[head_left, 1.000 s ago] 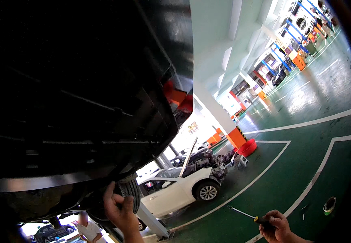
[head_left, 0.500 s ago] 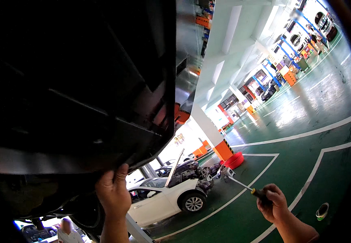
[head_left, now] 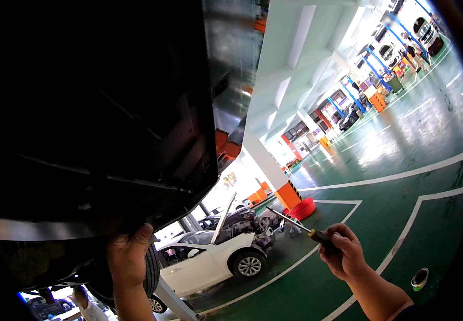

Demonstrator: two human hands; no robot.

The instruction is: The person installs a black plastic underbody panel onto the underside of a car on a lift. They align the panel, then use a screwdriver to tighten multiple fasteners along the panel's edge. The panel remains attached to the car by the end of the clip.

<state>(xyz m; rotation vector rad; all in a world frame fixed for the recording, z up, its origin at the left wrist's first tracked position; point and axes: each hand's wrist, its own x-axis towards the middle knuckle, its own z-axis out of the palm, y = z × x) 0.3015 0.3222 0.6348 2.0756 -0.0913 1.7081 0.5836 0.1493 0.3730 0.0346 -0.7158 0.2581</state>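
Observation:
Overhead on the left is the dark underside panel (head_left: 135, 160) of a raised car, deep in shadow. My left hand (head_left: 128, 259) grips its lower edge, thumb up against it; some fingers are hidden behind the edge. In my closed right hand (head_left: 346, 254) is a screwdriver (head_left: 317, 236) with a dark handle, a yellow collar and a long metal shaft. The shaft points up and left, its tip in the open air away from the panel. A pale strip (head_left: 44, 229) runs along the panel left of my left hand, and a tyre (head_left: 151, 270) shows behind my wrist.
A white car (head_left: 204, 267) with its front end stripped stands beyond my hands. Past it are a red tub (head_left: 303, 209) and an orange-and-white pillar (head_left: 287, 195). A roll (head_left: 419, 278) lies on the green floor at right. At lower left is a person (head_left: 88, 307).
The screwdriver and my right hand have shifted left and slightly up. My left hand stays at the panel edge, farther left in the picture. The whole view has also shifted slightly.

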